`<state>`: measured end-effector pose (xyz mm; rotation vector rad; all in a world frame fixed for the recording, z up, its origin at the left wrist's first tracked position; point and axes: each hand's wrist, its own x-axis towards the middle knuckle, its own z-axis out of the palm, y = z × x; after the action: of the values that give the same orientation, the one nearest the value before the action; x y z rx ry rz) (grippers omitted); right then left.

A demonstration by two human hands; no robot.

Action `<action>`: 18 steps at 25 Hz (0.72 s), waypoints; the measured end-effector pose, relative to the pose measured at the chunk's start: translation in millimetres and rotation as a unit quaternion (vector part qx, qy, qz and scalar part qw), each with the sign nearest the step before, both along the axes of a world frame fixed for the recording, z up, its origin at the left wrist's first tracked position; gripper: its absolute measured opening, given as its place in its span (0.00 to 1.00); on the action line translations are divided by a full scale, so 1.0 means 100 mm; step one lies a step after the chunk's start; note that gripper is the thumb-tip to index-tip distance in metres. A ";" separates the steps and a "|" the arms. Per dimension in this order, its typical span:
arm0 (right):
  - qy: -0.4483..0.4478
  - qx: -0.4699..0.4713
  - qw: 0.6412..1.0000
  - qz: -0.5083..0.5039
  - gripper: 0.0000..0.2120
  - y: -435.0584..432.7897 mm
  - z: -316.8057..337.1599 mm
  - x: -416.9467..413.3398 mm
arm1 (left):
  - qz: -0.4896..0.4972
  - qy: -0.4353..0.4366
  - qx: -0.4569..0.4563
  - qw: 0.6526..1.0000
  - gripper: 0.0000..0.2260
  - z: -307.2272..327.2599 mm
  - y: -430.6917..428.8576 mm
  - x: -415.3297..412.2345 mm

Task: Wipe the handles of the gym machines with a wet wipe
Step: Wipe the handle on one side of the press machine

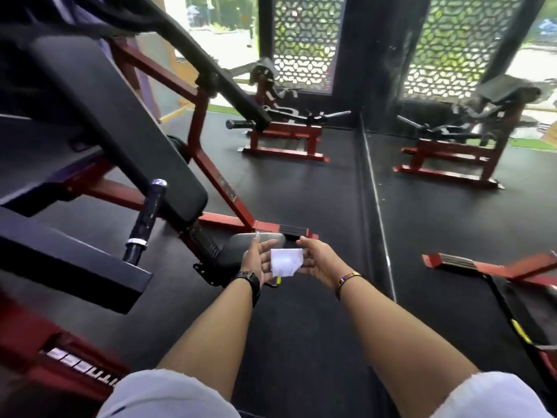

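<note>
**Wet wipe held between both hands beside a gym machine**

Head view, looking down along two bare forearms. The wet wipe (286, 262), white and folded to a small rectangle, is held in the air between the hands, above the black floor (301, 327) and to the right of the nearest machine. The left hand (259, 260) faces palm inward with its fingers (269, 246) straight and slightly spread; the wipe lies against them. The right hand (319, 259) meets the right edge of the wipe with its fingers curled inward; whether they pinch the sheet cannot be told, as the wipe hides the contact. A black watch (250, 280) sits on the left wrist, a gold bracelet (349, 278) on the right.

At left stands the red-framed machine (211, 173) with its black back pad (126, 140). Its black handle (147, 215), capped in chrome, stands tilted, well apart from the hands. A second red-framed machine (283, 137) stands farther off by the patterned screen (304, 40).
</note>
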<state>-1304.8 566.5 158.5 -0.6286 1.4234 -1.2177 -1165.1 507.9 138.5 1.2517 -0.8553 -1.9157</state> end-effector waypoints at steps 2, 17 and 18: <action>0.001 -0.006 0.998 0.057 0.12 -0.39 -0.01 0.10 | 0.047 -0.001 -0.009 0.999 0.22 0.04 -0.23 0.16; 0.069 -0.097 0.870 0.479 0.13 -1.94 0.24 1.54 | 0.426 -0.182 -0.151 0.873 0.20 0.29 -0.50 1.33; 0.084 -0.108 0.867 0.478 0.14 -1.95 0.26 1.63 | 0.407 -0.259 -0.176 0.858 0.18 0.33 -0.41 1.38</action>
<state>-1141.7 371.3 184.5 -1.4140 0.8773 -0.5144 -1026.8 466.9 171.5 1.5756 -0.7094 -0.7210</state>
